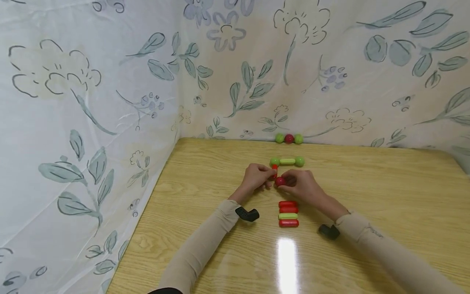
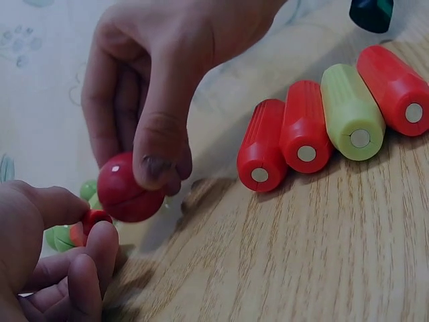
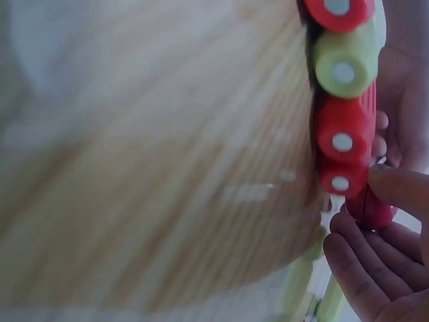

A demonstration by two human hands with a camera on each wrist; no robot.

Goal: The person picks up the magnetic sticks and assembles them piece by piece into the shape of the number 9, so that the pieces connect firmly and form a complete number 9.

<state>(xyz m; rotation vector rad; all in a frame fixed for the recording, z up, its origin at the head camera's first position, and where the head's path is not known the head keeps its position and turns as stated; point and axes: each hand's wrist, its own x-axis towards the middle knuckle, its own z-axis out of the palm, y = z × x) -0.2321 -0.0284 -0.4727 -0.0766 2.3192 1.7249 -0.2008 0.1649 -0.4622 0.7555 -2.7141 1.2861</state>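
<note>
My left hand [image 1: 256, 177] pinches a short red rod [image 1: 274, 168] by its near part. The rod's far end meets or nearly meets the left green ball [image 1: 275, 162] of a piece made of two green balls and a yellow-green rod [image 1: 287, 161]. In my right hand [image 1: 304, 184] a dark red ball [image 1: 280, 181] is held between thumb and fingers, just beside the rod's near end. In the left wrist view the ball [image 2: 129, 191] appears close to the rod's round end [image 2: 98, 218]; whether they touch I cannot tell.
Closer to me lie red rods [image 1: 288, 223] and one yellow-green rod [image 1: 288, 216], side by side, with pale round discs in their ends. Against the floral cloth [image 1: 235, 81] at the back sit two green balls and a red ball [image 1: 289, 139]. A wooden table [image 1: 191, 241] carries everything.
</note>
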